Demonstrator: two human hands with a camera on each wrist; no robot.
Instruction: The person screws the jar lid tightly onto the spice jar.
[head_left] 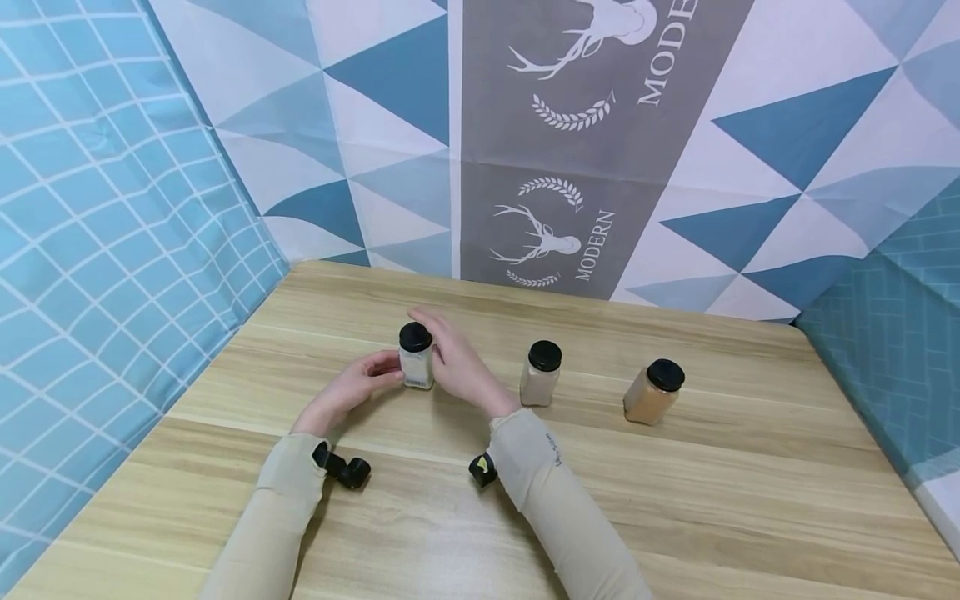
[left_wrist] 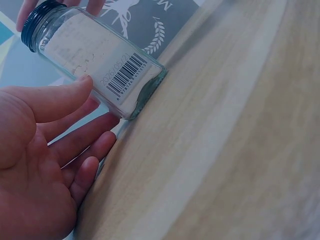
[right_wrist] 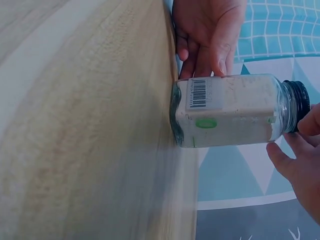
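A glass spice jar [head_left: 417, 367] of pale powder, with a black screw lid [head_left: 415, 337], stands on the wooden table between both hands. The right hand [head_left: 467, 367] holds it by the lid, fingers at the top and thumb near the shoulder in the right wrist view. At the jar's lower left is the left hand [head_left: 360, 385]. In the left wrist view its thumb tip touches the glass beside the barcode label [left_wrist: 122, 75], and the other fingers lie loosely extended near the base. A green mark [right_wrist: 206, 123] shows on the glass in the right wrist view.
To the right stand a second black-lidded jar [head_left: 539, 383] of beige powder and a third jar [head_left: 651, 398] of orange-brown contents. Patterned cloth [head_left: 390, 192] hangs behind the wooden table [head_left: 720, 500], and blue tiled cloth [head_left: 112, 208] hangs at the left.
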